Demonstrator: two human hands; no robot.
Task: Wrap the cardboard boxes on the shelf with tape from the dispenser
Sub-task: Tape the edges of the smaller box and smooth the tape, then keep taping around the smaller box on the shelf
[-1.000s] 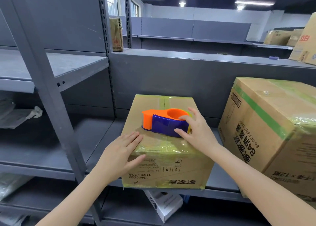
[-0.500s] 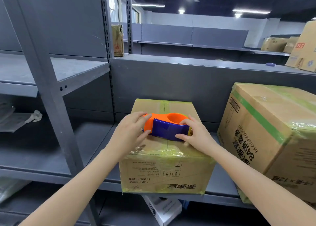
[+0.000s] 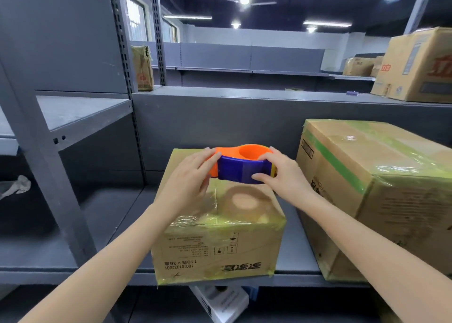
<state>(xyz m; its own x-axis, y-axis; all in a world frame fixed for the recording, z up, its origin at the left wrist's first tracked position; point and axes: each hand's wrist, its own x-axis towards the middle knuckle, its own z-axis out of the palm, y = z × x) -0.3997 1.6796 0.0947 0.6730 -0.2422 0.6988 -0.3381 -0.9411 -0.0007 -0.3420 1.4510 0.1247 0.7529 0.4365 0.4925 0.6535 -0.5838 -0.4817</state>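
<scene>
An orange and blue tape dispenser is held just above a small cardboard box whose top is covered in shiny clear tape; its shadow falls on the lid. My left hand holds the dispenser's orange left end with fingers and thumb. My right hand grips its right end, thumb on the blue front and fingers over the roll. The box stands on a grey metal shelf, its front face reaching the shelf's front edge.
A bigger taped box with a green strip stands close on the right. A grey upright post rises at the left. Further boxes sit on the upper shelf; a white carton lies below.
My left hand left the box's front corner and took hold of the dispenser's left end. Both hands have lifted the dispenser slightly off the box top.
</scene>
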